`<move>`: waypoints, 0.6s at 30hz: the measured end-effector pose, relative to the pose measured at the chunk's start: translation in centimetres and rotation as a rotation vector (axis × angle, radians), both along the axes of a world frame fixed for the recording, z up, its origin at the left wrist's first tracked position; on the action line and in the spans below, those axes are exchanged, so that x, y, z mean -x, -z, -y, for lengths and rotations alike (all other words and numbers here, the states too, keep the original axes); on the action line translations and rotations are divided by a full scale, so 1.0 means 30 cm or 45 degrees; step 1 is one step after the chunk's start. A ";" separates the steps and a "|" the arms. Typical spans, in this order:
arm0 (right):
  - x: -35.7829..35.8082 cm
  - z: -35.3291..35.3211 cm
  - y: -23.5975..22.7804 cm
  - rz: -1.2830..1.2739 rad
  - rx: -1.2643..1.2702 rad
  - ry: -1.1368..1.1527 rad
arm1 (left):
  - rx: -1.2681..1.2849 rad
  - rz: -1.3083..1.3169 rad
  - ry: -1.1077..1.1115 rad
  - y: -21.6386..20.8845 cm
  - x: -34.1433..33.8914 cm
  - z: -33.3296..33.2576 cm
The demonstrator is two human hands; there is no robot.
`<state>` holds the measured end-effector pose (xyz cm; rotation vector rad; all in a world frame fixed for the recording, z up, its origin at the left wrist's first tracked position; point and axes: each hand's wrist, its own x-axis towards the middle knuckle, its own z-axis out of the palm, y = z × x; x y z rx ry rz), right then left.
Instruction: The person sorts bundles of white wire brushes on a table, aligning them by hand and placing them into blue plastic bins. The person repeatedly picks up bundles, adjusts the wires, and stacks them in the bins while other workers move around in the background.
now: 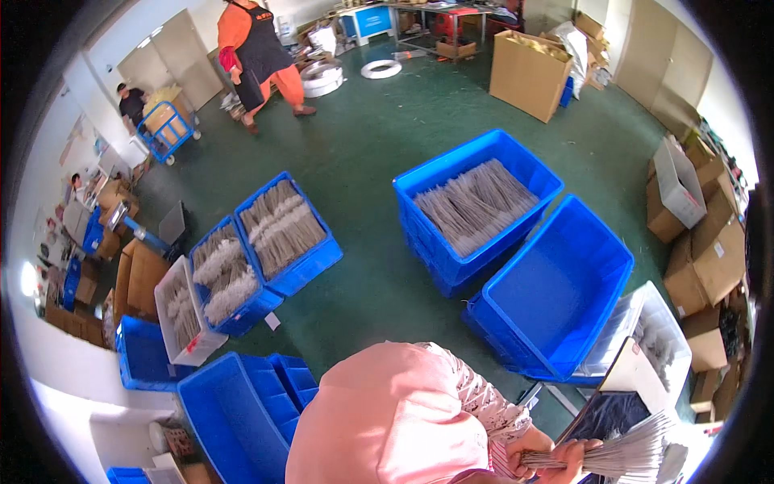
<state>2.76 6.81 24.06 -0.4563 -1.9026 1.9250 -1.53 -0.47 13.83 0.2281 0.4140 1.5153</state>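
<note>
Strand bundle: one sheaf of thin grey strands [629, 456] at the lower right, beside the pink-clad torso [387, 415] – narrow end gathered, far end fanned wide toward a dark plastic sheet [610, 419].
Left hand [530, 445]: curled at the narrow end, touching it; its fingertips are mostly hidden, so I cannot tell how tightly they pinch.
Right hand [571, 460]: fingers wrapped around the sheaf, pressed together on it just before the fan begins.
Spilling: a loosened right hand could let strands slide out of line, since only the gathered part is gripped.
Snagging: the loose fan could catch on the sheet or the tilted pale panel [641, 373] and bend, because it spreads unsupported close to both.
Strand-filled blue bins: three – a pair at left [270, 278] [310, 270], one at right [419, 218].
Pale bins with strands: two, a white one [201, 347] at left and a translucent one [677, 343] at right.
Blue bin beside the right-hand filled one: one [556, 282], tilted in view.
People on the far side: one in orange [258, 48], one by a blue trolley [167, 129].
</note>
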 end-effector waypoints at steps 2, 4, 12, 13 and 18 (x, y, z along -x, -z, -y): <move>-0.020 -0.018 0.004 -0.009 0.006 0.034 | 0.107 0.286 0.043 -0.033 -0.013 0.012; -0.042 -0.041 0.008 -0.024 0.005 0.058 | -0.069 0.050 -0.084 -0.001 0.003 -0.004; -0.084 0.017 -0.052 0.146 0.136 0.445 | -0.055 -1.228 -0.263 0.083 -0.067 -0.156; -0.096 0.011 -0.050 0.158 0.129 0.464 | -0.064 -1.259 -0.308 0.102 -0.084 -0.177; -0.152 0.006 -0.070 0.170 0.160 0.659 | -0.079 -1.032 0.005 0.054 -0.140 -0.186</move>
